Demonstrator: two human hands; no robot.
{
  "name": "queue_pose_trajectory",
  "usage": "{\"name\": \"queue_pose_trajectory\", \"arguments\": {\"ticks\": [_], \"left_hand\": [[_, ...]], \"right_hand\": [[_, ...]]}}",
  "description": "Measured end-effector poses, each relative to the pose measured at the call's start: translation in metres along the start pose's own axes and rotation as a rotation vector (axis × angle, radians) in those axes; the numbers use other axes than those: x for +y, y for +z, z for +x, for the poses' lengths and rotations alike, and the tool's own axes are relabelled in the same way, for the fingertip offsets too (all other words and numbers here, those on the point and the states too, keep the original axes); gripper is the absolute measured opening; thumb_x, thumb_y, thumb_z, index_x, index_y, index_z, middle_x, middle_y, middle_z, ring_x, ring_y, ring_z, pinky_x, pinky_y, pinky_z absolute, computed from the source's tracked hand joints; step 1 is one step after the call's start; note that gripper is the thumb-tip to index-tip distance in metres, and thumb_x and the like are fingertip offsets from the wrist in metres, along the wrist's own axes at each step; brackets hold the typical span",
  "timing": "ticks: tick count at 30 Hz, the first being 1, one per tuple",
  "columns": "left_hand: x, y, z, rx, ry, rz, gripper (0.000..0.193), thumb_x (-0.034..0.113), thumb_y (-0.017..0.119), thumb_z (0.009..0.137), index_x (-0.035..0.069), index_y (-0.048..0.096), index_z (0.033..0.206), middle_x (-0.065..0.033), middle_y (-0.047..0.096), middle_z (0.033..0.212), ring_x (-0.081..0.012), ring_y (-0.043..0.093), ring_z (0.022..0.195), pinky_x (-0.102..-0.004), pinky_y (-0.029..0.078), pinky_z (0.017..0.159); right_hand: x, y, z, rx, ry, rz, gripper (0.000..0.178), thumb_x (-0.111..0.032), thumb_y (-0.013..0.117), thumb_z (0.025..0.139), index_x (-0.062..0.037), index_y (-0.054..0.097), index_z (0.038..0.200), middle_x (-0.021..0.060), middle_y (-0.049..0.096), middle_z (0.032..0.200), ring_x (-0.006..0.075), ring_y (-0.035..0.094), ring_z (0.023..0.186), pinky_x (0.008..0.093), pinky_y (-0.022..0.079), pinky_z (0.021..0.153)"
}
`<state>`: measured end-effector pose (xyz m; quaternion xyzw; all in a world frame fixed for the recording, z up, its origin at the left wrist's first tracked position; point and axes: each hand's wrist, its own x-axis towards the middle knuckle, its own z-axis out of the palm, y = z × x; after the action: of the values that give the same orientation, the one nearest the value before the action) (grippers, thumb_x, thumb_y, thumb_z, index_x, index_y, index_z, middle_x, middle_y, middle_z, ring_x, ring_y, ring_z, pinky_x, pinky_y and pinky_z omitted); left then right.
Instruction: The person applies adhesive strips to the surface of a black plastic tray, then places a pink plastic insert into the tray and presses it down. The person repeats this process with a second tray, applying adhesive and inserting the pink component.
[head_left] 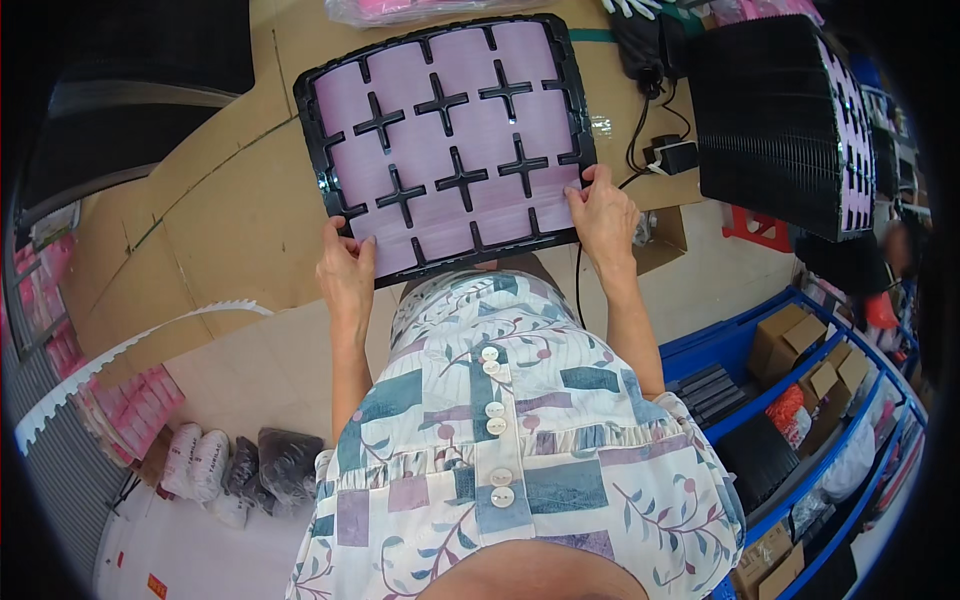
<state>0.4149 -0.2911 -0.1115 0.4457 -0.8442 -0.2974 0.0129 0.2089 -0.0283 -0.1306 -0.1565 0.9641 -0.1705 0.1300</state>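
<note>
"Where was the tray [576, 100]?"

"Upper middle of the frame, its near edge by my shirt [530, 430]."

"And the grip?"

"My left hand [347, 272] pinched its lower-left corner, thumb inward, fingers at the rim. My right hand [606, 218] pinched the lower-right side, slightly higher."

"Arms?"

"My forearms [348, 360] flanked the shirt, left nearly upright, right slanting up and leftward."

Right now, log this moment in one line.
left hand: grips rectangular black plastic tray, lower-left corner; right hand: grips its lower-right corner; inside: pale-pink sheet material; right side: black ridged stack
</note>
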Motion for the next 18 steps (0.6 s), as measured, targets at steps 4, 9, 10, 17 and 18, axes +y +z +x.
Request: {"name": "queue_pose_trajectory", "arguments": {"ticks": [4,9,10,17,18], "left_hand": [[0.0022,0.0021,-0.0020,0.001,0.005,0.010,0.047,0.013,0.074,0.082,0.001,0.055,0.123,-0.0101,0.065,0.073,-0.0230,0.065,0.064,-0.0366,0.051,0.063],[-0.0019,0.0038,-0.0030,-0.006,0.014,-0.034,0.046,0.010,0.071,0.083,0.001,0.053,0.125,-0.0132,0.065,0.073,-0.0314,0.067,0.067,-0.0423,0.051,0.064],[-0.0002,0.0035,-0.0021,-0.005,0.018,-0.041,0.047,0.010,0.071,0.083,0.002,0.053,0.125,-0.0134,0.065,0.073,-0.0322,0.067,0.068,-0.0426,0.051,0.064],[-0.0034,0.0056,-0.0036,-0.001,0.019,-0.039,0.049,0.009,0.072,0.083,0.002,0.052,0.127,-0.0143,0.066,0.075,-0.0345,0.067,0.069,-0.0438,0.052,0.065],[-0.0049,0.0062,-0.0029,-0.002,0.021,-0.034,0.049,0.009,0.072,0.083,0.002,0.052,0.126,-0.0143,0.066,0.075,-0.0343,0.067,0.069,-0.0436,0.052,0.065]], "right_hand": [[0.0020,0.0024,-0.0006,0.017,0.002,0.010,0.032,-0.025,0.072,0.086,-0.0067,0.056,0.106,0.0127,0.070,0.075,0.0387,0.068,0.071,0.0497,0.051,0.067],[0.0084,0.0070,-0.0009,0.026,-0.001,0.054,0.026,-0.026,0.071,0.086,-0.0075,0.060,0.100,0.0109,0.071,0.077,0.0358,0.069,0.072,0.0468,0.051,0.066],[0.0091,0.0055,-0.0023,0.034,-0.002,0.063,0.025,-0.026,0.071,0.086,-0.0074,0.061,0.099,0.0106,0.071,0.076,0.0353,0.069,0.072,0.0462,0.051,0.066],[0.0074,0.0031,-0.0036,0.031,0.014,0.132,0.022,-0.026,0.071,0.086,-0.0064,0.064,0.095,0.0119,0.070,0.074,0.0348,0.068,0.071,0.0443,0.050,0.065],[0.0081,0.0042,-0.0030,0.025,0.010,0.128,0.022,-0.025,0.071,0.086,-0.0065,0.064,0.095,0.0118,0.070,0.074,0.0348,0.068,0.071,0.0444,0.051,0.065]]}}
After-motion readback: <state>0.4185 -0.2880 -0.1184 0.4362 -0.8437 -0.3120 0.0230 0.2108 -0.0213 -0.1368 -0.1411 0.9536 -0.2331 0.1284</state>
